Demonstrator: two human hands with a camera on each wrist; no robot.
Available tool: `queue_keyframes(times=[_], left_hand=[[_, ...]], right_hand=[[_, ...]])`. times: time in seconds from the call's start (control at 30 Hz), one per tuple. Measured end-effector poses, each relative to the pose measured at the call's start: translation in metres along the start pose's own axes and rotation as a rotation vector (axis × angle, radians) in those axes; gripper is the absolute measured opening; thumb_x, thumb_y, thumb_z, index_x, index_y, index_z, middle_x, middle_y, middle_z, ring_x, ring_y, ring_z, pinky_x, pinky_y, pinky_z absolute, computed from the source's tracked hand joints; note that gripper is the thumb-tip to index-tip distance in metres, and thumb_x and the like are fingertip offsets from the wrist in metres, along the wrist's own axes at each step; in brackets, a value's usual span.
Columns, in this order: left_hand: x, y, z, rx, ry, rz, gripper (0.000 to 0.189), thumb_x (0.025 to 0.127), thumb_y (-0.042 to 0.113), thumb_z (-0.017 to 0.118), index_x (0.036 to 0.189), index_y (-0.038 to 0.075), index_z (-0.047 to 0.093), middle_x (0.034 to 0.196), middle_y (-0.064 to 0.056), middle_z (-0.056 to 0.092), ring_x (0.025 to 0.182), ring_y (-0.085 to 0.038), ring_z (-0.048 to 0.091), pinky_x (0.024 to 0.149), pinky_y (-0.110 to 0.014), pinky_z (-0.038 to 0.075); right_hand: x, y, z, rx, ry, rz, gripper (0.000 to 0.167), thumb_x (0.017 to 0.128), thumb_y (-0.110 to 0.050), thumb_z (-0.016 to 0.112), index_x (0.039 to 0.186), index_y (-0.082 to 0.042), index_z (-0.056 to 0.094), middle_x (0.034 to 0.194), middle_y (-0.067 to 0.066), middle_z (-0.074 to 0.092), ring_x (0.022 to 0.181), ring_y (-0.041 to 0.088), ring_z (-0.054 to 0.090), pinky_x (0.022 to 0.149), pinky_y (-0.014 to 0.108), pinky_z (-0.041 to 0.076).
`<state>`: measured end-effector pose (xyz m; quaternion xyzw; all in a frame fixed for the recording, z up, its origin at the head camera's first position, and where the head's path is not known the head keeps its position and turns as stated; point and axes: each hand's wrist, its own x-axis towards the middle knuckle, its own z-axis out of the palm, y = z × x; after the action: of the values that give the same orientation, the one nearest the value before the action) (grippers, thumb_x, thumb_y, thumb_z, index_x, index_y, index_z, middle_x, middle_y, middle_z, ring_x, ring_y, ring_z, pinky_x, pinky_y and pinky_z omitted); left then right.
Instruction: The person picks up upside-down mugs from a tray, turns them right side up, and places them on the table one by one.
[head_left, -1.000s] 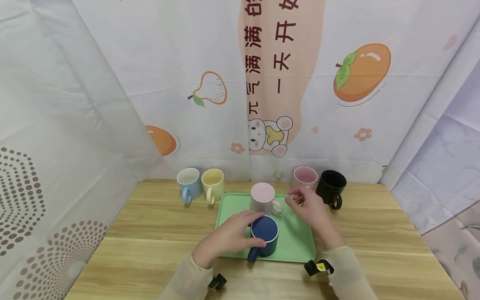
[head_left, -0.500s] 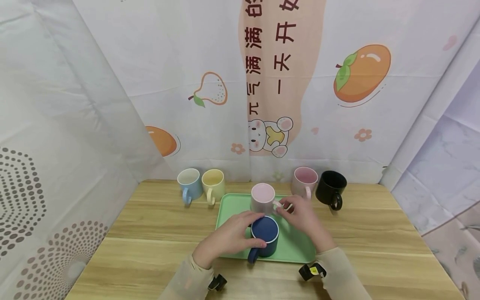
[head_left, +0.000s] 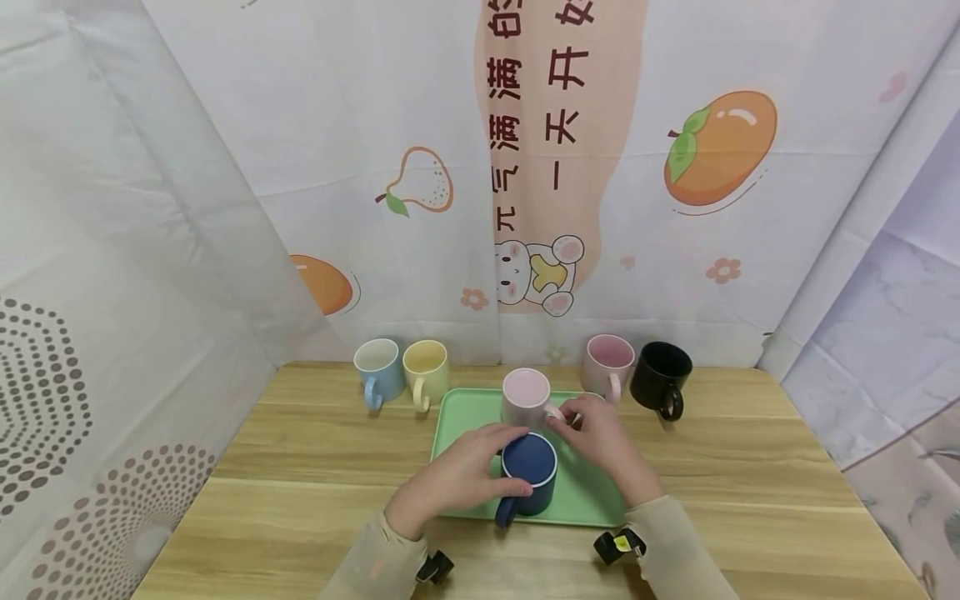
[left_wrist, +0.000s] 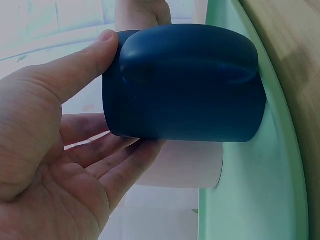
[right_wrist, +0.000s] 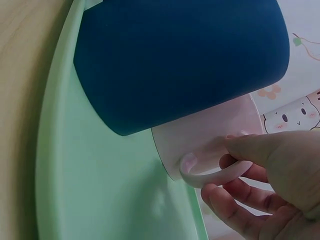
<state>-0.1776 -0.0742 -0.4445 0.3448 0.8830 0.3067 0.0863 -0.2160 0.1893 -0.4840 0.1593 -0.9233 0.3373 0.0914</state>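
My left hand (head_left: 472, 468) grips a navy blue mug (head_left: 529, 460) on the near part of a green tray (head_left: 588, 498). In the left wrist view, the thumb is at the mug's rim and the fingers lie along its opposite side. Just behind it on the tray is a pale pink mug (head_left: 525, 388), its handle pointing right. My right hand (head_left: 597, 431) pinches that handle (right_wrist: 216, 177), thumb on one side and fingers on the other in the right wrist view. The navy mug overlaps part of the pale pink one in both wrist views.
Behind the tray's left side stand a light blue mug (head_left: 380, 377) and a yellow mug (head_left: 427, 371). A darker pink mug (head_left: 606, 367) and a black mug (head_left: 660, 375) stand behind right. A printed curtain (head_left: 420, 275) hangs along the back of the wooden table (head_left: 300, 467).
My right hand has moved left and toward me from near the darker pink mug to the pale pink mug's handle and taken hold of it. The left hand has stayed on the navy mug.
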Motion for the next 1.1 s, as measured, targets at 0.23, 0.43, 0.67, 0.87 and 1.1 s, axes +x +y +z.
queue_keyframes(times=[0.23, 0.43, 0.67, 0.87, 1.1], left_hand=[[0.0004, -0.0016, 0.0011, 0.001, 0.002, 0.001, 0.078, 0.097, 0.047, 0.084, 0.158, 0.006, 0.056, 0.156, -0.011, 0.06, 0.142, -0.025, 0.058, 0.117, -0.046, 0.05], [0.0002, -0.0027, 0.0021, 0.0, 0.004, 0.006, 0.078, 0.098, 0.048, 0.082, 0.158, 0.007, 0.055, 0.156, -0.011, 0.06, 0.143, -0.025, 0.058, 0.117, -0.045, 0.049], [-0.0007, -0.0024, 0.0035, -0.004, 0.006, 0.004, 0.078, 0.098, 0.048, 0.083, 0.158, 0.007, 0.055, 0.155, -0.01, 0.06, 0.142, -0.023, 0.059, 0.116, -0.044, 0.05], [-0.0011, -0.002, 0.0035, -0.007, 0.012, 0.007, 0.078, 0.098, 0.047, 0.083, 0.158, 0.007, 0.055, 0.154, -0.009, 0.062, 0.14, -0.022, 0.06, 0.115, -0.044, 0.051], [-0.001, -0.0029, 0.0036, 0.004, 0.015, 0.01, 0.078, 0.098, 0.048, 0.083, 0.158, 0.008, 0.056, 0.153, -0.008, 0.062, 0.14, -0.022, 0.06, 0.116, -0.044, 0.051]], right_hand=[[0.0012, -0.0007, 0.0015, -0.012, 0.011, 0.003, 0.021, 0.095, -0.016, 0.087, 0.079, -0.015, 0.074, 0.08, -0.002, 0.063, 0.079, 0.018, 0.062, 0.07, 0.029, 0.056], [0.0018, -0.001, 0.0026, -0.026, 0.023, -0.002, 0.02, 0.095, -0.014, 0.088, 0.08, -0.015, 0.075, 0.08, -0.002, 0.064, 0.078, 0.016, 0.061, 0.07, 0.029, 0.055], [0.0, -0.0028, 0.0047, -0.041, 0.051, -0.035, 0.016, 0.093, -0.011, 0.089, 0.081, -0.013, 0.078, 0.078, -0.001, 0.063, 0.075, 0.013, 0.058, 0.066, 0.027, 0.054], [-0.0013, -0.0047, 0.0052, -0.091, 0.126, -0.055, 0.015, 0.093, -0.006, 0.086, 0.08, -0.011, 0.08, 0.071, 0.0, 0.051, 0.068, 0.013, 0.047, 0.059, 0.027, 0.042], [-0.0016, 0.0014, 0.0046, -0.171, 0.268, -0.145, 0.011, 0.089, -0.001, 0.087, 0.082, -0.006, 0.081, 0.067, 0.005, 0.058, 0.062, 0.016, 0.052, 0.053, 0.031, 0.044]])
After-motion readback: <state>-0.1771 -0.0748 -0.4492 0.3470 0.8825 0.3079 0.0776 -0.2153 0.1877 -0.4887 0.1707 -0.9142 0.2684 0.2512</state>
